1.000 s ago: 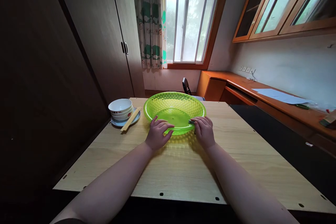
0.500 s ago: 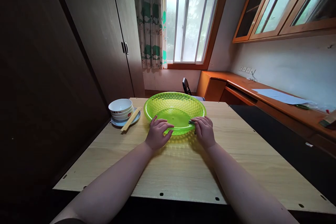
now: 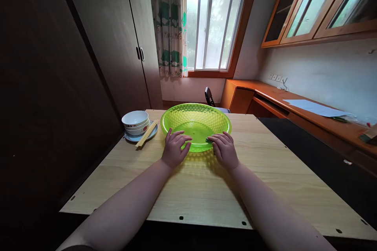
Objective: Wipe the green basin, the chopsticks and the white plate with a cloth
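A translucent green plastic basin (image 3: 203,114) stands on the pale wooden table (image 3: 206,188). My left hand (image 3: 174,150) grips the basin's near rim, fingers over the edge and thumb against the outside. My right hand (image 3: 225,150) rests on the near rim a little to the right. Its fingertips press on a small dark object (image 3: 208,140) at the rim, too small to name.
Stacked white bowls (image 3: 135,120) sit on a small plate (image 3: 131,137) with wooden chopsticks (image 3: 146,133) at the table's far left. A dark wardrobe (image 3: 88,47) lines the left side. An orange desk (image 3: 294,106) with papers runs along the right wall. A chair back (image 3: 209,96) shows beyond the table.
My right hand has slid a little to the left along the near rim, bringing the dark object with it. My left hand barely shifted. The basin stays put.
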A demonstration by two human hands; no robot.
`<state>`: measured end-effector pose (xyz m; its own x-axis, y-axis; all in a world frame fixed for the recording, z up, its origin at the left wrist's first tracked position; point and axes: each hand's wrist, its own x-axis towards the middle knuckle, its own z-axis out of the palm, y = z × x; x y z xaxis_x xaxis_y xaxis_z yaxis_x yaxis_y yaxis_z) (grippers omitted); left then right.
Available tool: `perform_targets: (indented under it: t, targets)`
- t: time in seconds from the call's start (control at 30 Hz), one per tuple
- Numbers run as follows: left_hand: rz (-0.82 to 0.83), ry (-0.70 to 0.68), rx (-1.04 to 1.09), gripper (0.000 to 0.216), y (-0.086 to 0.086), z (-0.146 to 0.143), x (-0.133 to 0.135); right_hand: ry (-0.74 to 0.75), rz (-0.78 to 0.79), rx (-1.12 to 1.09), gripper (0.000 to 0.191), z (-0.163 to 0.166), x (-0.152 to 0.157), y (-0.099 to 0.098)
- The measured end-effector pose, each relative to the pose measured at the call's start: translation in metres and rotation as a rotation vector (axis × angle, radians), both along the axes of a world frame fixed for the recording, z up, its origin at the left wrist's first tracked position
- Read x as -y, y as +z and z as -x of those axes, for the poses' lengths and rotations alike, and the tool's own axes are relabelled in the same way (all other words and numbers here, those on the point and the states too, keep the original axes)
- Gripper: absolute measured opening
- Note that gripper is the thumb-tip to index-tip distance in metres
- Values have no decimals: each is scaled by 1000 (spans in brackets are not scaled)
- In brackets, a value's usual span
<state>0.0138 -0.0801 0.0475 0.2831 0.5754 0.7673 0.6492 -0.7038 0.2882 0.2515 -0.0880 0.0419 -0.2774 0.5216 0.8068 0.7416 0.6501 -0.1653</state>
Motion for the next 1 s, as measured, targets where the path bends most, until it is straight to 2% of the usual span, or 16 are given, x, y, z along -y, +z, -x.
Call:
perform_targets:
  t: [0.13,0.37,0.63,0.87,1.0]
  targets:
    - [-17,-75,-69,15,-1,-4,2,-15,-1,5,27,-2,-4,-2]
    - [-1,-43,-37,12,-1,-1,-1,-128,22,-150,30,-21,-21,-8]
    - [27,-4,6,11,1,1,-3,-29,6,-62,28,-11,-9,-4]
    - [47,2,10,12,1,2,-4,-115,-1,-142,30,-21,-19,-7]
    - [42,3,9,11,0,2,-4,-116,14,-153,31,-22,-20,-7]
